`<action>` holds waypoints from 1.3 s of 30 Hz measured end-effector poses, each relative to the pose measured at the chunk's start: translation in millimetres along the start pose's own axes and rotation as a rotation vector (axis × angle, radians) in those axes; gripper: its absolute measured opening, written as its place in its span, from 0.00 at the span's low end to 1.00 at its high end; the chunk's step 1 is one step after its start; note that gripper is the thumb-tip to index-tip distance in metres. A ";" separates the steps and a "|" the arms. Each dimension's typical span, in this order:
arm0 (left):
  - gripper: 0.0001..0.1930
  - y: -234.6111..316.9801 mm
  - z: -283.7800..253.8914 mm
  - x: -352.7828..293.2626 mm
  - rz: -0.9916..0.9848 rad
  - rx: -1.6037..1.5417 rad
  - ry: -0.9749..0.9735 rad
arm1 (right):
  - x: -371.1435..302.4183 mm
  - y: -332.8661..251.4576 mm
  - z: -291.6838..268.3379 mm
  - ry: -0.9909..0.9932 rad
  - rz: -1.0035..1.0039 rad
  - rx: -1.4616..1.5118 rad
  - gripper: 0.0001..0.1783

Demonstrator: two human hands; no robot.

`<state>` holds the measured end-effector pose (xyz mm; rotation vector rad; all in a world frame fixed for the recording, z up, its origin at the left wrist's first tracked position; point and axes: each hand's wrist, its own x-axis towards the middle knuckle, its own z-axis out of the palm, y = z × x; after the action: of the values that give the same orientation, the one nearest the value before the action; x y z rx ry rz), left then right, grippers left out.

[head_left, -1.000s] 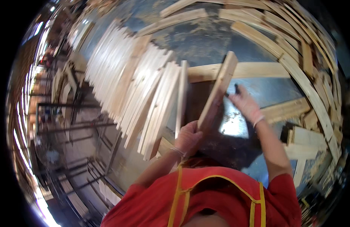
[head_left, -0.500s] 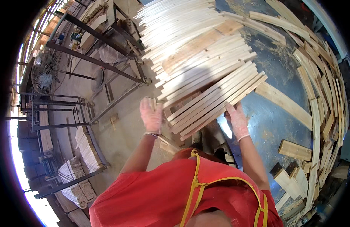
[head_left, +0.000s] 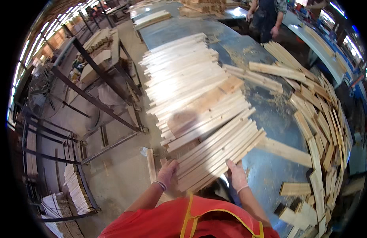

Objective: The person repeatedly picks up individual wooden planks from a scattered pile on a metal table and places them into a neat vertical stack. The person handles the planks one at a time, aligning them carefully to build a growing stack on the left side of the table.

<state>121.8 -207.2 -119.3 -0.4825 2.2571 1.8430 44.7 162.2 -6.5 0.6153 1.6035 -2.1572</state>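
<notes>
"Along the near part of the steel table (head_left: 266, 170), what are the two hands gripping?"

"The right hand (head_left: 237, 174) is grasping the near long side of the wooden strips (head_left: 221, 148); the left hand (head_left: 168, 169) is touching their left ends, but I cannot tell whether it is clenching."

"How should one be handling that bundle well?"

"By pressing evenly from both hands, I'm thinking, so no strip is sliding loose; the right ends are standing unevenly, so squaring them is worth considering."

"And what is holding other wood?"

"At near left, a low metal rack (head_left: 88, 186) is apparently holding a pale stack (head_left: 76, 189) of strips"
</notes>
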 end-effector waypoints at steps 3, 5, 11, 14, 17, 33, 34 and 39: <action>0.20 60.7 7.0 -0.3 -0.327 -0.133 0.091 | 3.0 -16.6 -0.7 0.040 0.118 -0.090 0.48; 0.30 65.9 0.4 6.0 -0.625 -0.380 0.132 | 22.9 -5.9 -7.0 0.044 0.128 -0.128 0.46; 0.34 62.3 -0.1 15.5 -0.776 -0.458 0.221 | 69.4 20.8 -21.9 0.088 0.097 -0.186 0.47; 0.27 77.1 -20.9 32.8 -0.748 -0.527 0.144 | 67.9 -9.4 -7.0 0.021 0.212 -0.155 0.42; 0.23 56.5 -46.3 58.5 -0.680 -0.570 0.069 | 84.0 27.0 -21.9 -0.040 0.067 -0.552 0.29; 0.18 167.2 -170.2 341.7 -0.653 -0.677 0.171 | 259.6 -159.5 228.6 0.031 0.108 -0.069 0.48; 0.18 183.0 -169.8 353.1 -0.689 -0.683 0.130 | 279.6 -154.6 225.0 0.041 0.098 -0.117 0.50; 0.33 126.9 -131.7 298.7 -0.928 -0.767 -0.168 | 302.9 -168.2 185.8 0.175 -0.108 -0.319 0.45</action>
<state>-194.2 -352.5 -78.5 -1.1659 0.8361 1.9591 -320.4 17.0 5.9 0.6425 2.0631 -1.9013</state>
